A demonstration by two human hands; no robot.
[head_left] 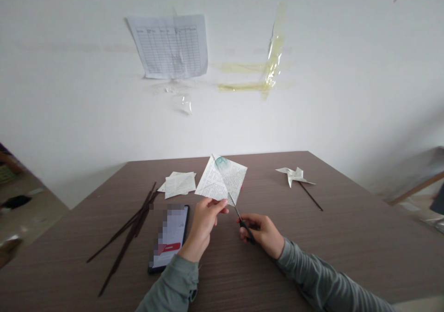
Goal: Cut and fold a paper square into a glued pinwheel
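Note:
My left hand [205,224] pinches the lower edge of a square sheet of printed paper [222,178], held up above the table. The sheet has a diagonal crease and a teal patch near its top corner. In my right hand [262,232] is a pair of scissors [245,228] with black handles. Their blades meet the paper at its lower corner, beside my left thumb. How far the blades have cut in, I cannot tell.
Left of my hands lie a phone [169,238], several thin dark sticks [130,231] and a few loose paper squares [180,184]. A paper pinwheel [294,175] on a stick lies at the right on the brown table [333,247]. Behind stands a white wall with a taped sheet [171,46].

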